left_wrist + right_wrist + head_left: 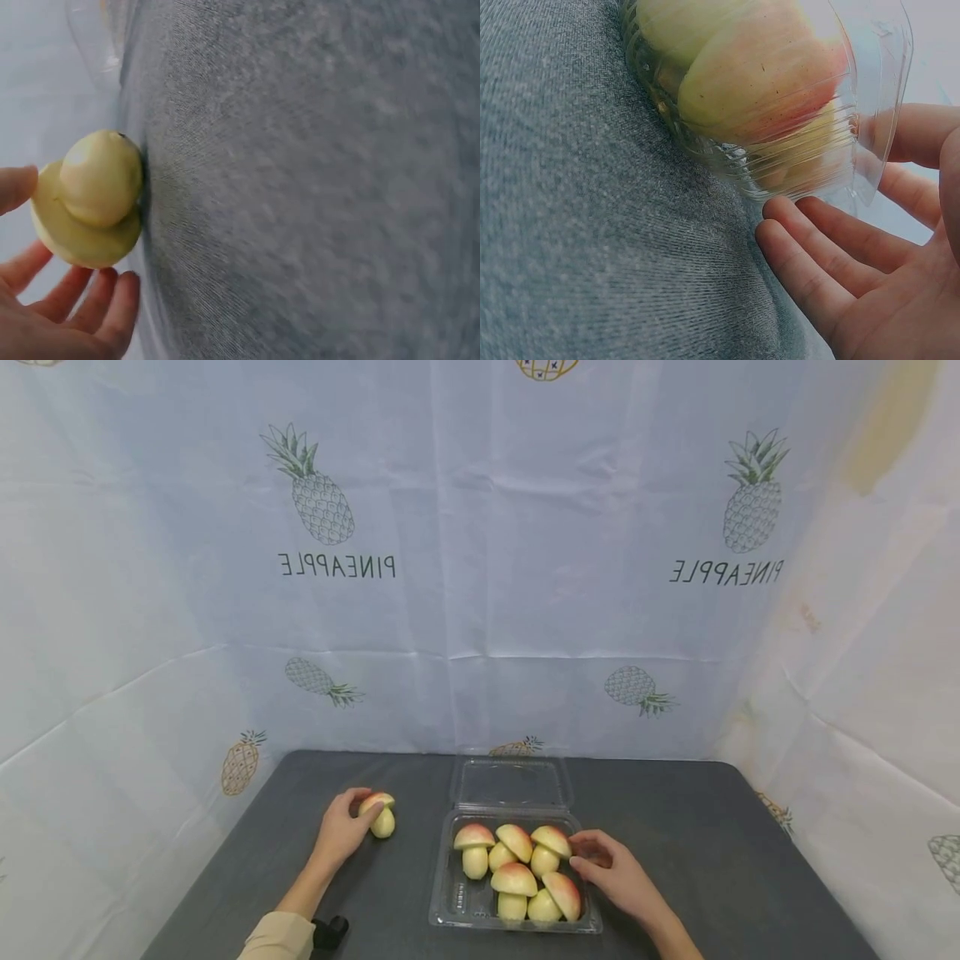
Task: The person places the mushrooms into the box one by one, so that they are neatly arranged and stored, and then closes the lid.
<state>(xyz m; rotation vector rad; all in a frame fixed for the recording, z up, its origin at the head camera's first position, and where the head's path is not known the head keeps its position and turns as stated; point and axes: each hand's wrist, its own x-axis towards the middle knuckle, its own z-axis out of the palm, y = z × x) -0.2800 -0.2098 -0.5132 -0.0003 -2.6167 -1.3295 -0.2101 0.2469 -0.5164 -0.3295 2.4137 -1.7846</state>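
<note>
My left hand (pixel 347 827) holds a mushroom-shaped piece (pixel 383 823) on the table, left of a clear plastic box. The piece has a pale yellow stem and a red-flushed cap. In the left wrist view, thumb and fingers (pixel 71 300) surround the cap (pixel 94 247), its stem facing the camera. At the right side of the clear box (pixel 465 920), my right hand (pixel 618 877) touches the rim. The right wrist view shows its loosely straight fingers (pixel 817 262) close along the ribbed wall, the thumb at the rim. Several like pieces (pixel 513 878) lie inside in two rows.
The box's clear lid (pixel 512 783) lies folded back behind it. Everything stands on a dark grey table (pixel 697 827). White cloth (pixel 480 602) printed with pineapples hangs behind and at both sides. A black strap end (pixel 330 933) shows by my left sleeve.
</note>
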